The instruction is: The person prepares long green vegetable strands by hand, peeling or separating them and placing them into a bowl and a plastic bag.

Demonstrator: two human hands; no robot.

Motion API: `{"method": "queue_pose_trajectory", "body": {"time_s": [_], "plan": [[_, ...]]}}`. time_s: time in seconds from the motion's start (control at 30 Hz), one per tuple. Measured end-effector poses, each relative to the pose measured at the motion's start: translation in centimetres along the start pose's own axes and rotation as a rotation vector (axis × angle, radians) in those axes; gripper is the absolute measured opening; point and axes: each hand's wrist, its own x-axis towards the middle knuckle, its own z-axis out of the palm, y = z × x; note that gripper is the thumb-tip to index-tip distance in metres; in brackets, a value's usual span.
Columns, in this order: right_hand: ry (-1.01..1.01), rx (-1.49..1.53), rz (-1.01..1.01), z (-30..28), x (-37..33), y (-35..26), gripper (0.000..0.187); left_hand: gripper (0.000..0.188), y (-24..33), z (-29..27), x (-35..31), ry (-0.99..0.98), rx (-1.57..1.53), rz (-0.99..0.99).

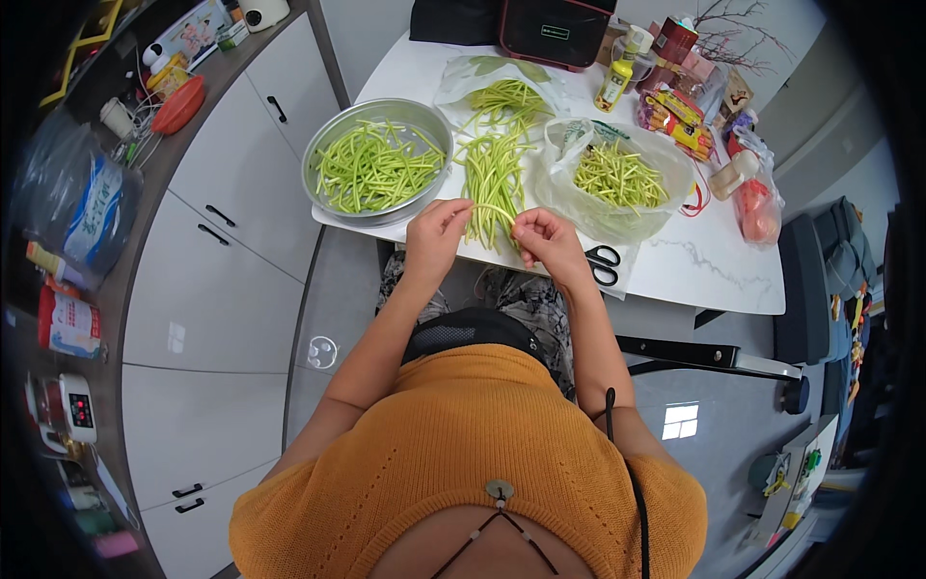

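Between my two hands a thin green garlic scape [495, 208] bends in a shallow arc. My left hand [437, 236] pinches its left end with thumb and fingertips. My right hand [546, 243] is closed on the other end, fingers curled. Just beyond and beneath them lies a bundle of long scapes [494, 174] on the table, running away from me. To the left, a round metal pan [439, 188] holds many short cut lengths [371, 164]. On the right, an open clear plastic bag [569, 212] contains more short, yellowish-green pieces [617, 176].
Black-handled scissors [604, 263] lie by the front edge of the white table [738, 261], near my right hand. Farther back are a plastic bag [453, 92] with more scapes, a yellow bottle [615, 82], a dark box [555, 31] and packaged food [675, 124]. Cabinets [231, 280] line the left.
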Motion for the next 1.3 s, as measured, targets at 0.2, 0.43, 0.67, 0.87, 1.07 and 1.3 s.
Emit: {"method": "queue_pose_trajectory", "body": {"time_s": [0.2,0.43,0.67,0.87,1.07,1.3], "plan": [[0.039,0.07,0.019,-0.2,-0.5,-0.1,0.01,0.013,0.9,0.5,-0.7,-0.031,-0.024,0.05],[0.059,0.059,-0.048,-0.5,-1.0,-0.9,0.009,0.01,2.1,2.0,-2.1,-0.113,0.017,0.163],[0.054,0.165,-0.012,0.4,-1.6,-2.0,0.022,0.01,2.3,2.6,-2.7,-0.142,0.024,0.178],[-0.035,0.156,-0.023,-0.6,-1.4,-1.6,0.028,0.01,2.6,2.6,-2.8,-0.156,-0.015,0.125],[0.022,0.163,-0.03,-0.9,-1.3,-1.1,0.019,0.01,2.9,2.7,-3.2,-0.189,-0.013,0.156],[0.125,0.068,-0.054,-0.2,-1.7,-2.0,0.018,0.008,2.3,2.8,-3.0,-0.157,-0.095,-0.007]]}}
